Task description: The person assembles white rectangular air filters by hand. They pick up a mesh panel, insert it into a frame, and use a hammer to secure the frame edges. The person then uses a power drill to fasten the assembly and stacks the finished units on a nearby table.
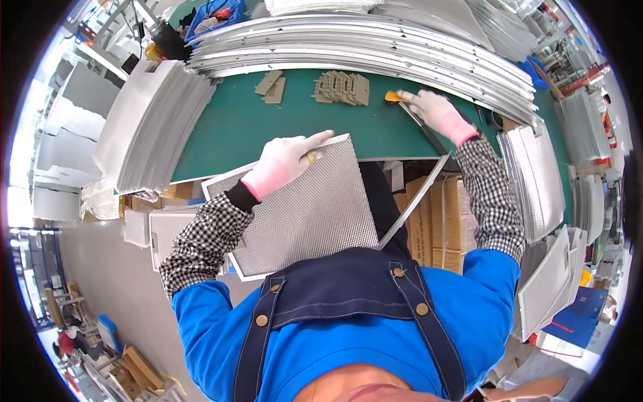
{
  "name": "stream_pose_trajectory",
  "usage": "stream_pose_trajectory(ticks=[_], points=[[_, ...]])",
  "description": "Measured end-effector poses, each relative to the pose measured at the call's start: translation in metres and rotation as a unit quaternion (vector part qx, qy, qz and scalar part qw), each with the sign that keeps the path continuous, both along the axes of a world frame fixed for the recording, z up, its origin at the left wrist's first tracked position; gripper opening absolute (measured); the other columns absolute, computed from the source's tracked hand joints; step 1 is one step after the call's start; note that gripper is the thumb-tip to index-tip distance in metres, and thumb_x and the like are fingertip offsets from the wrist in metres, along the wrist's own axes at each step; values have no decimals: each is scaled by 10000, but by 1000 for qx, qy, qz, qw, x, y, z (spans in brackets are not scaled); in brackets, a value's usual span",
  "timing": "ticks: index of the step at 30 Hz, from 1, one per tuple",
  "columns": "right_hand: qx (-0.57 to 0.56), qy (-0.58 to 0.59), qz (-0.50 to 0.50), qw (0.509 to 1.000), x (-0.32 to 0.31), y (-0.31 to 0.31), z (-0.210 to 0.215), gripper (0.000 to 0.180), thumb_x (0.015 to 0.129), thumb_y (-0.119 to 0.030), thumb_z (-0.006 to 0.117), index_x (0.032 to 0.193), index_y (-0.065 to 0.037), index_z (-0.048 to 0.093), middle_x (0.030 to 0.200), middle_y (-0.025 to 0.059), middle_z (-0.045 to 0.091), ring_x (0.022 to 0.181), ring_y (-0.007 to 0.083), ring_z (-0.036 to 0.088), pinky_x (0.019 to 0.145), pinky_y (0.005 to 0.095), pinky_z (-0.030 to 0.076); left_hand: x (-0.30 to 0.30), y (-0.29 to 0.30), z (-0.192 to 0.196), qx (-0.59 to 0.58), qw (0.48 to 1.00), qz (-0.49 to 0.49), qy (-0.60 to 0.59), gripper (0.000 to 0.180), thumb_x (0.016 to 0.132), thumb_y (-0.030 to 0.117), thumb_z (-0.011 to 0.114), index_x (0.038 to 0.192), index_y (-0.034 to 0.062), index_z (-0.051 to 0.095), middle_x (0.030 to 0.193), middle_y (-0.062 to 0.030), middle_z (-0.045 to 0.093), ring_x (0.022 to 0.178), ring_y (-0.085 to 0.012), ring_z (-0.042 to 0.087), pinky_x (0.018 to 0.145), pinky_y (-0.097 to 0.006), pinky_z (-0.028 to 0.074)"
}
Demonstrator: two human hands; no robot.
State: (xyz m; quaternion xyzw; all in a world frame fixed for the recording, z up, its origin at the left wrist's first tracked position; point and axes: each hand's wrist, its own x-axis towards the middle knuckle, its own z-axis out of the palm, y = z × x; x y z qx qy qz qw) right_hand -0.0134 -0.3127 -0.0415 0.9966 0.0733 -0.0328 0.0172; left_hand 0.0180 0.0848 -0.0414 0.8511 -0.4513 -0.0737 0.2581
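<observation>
My left hand (284, 161), in a white glove with a pink cuff, grips the upper edge of a silver mesh panel (305, 208) with its index finger stretched along it. The panel leans over my lap against the table edge, with light frame strips on some sides. A separate-looking metal strip (415, 201) slants from the table edge down to the panel's lower right corner. At the right, my right hand (435, 114) has its fingers closed at the head end of a hammer (416, 119) with a yellow head and dark handle, lying on the green table (268, 127).
Beige plastic corner pieces (341, 89) lie mid-table, and a few flat ones (271, 87) left of them. Long metal strips (362, 43) are stacked along the back. Mesh panel stacks stand left (154, 127) and right (532, 181). Cardboard boxes (435, 214) sit under the table.
</observation>
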Motion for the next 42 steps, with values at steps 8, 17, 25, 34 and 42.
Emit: stream_pose_trajectory(ticks=[8, 17, 25, 34, 42], points=[[145, -110, -59, 982, -95, 32, 54, 220, 944, -208, 555, 1007, -35, 674, 967, 143, 650, 934, 310, 636, 833, 415, 518, -17, 107, 18, -64, 899, 201, 384, 426, 988, 280, 579, 1179, -101, 607, 909, -7, 621, 800, -76, 542, 733, -253, 457], [641, -43, -148, 752, -118, 198, 36, 632, 906, -107, 581, 1440, 92, 309, 1311, 190, 514, 1243, 257, 493, 1079, 374, 385, -21, 86, 95, -264, 901, 342, 42, 395, 1016, 365, 567, 906, -12, 609, 671, 50, 416, 641, -55, 348, 548, -261, 296], [651, -447, -20, 614, -60, 129, 85, 210, 938, -93, 625, 1103, 31, 587, 873, -19, 590, 753, 34, 499, 648, 199, 425, 20, -6, 52, -506, 804, 302, -82, 413, 1030, 373, 496, 824, 16, 513, 677, -23, 431, 664, -108, 375, 598, -307, 336], [785, -222, 61, 575, -93, 114, 102, 358, 946, -107, 583, 1269, 38, 521, 1116, 48, 612, 1018, 100, 549, 912, 270, 432, -71, 7, 32, -538, 784, 305, 47, 524, 988, 459, 555, 1028, -63, 572, 806, -22, 539, 757, -108, 457, 706, -274, 407], [730, -133, -62, 668, -84, 113, 78, 369, 907, -174, 574, 1212, 30, 538, 994, 4, 558, 909, 80, 477, 843, 230, 392, -84, 14, -13, -415, 820, 351, 178, 495, 1043, 469, 482, 953, -13, 547, 774, 37, 419, 720, -78, 348, 645, -253, 326]])
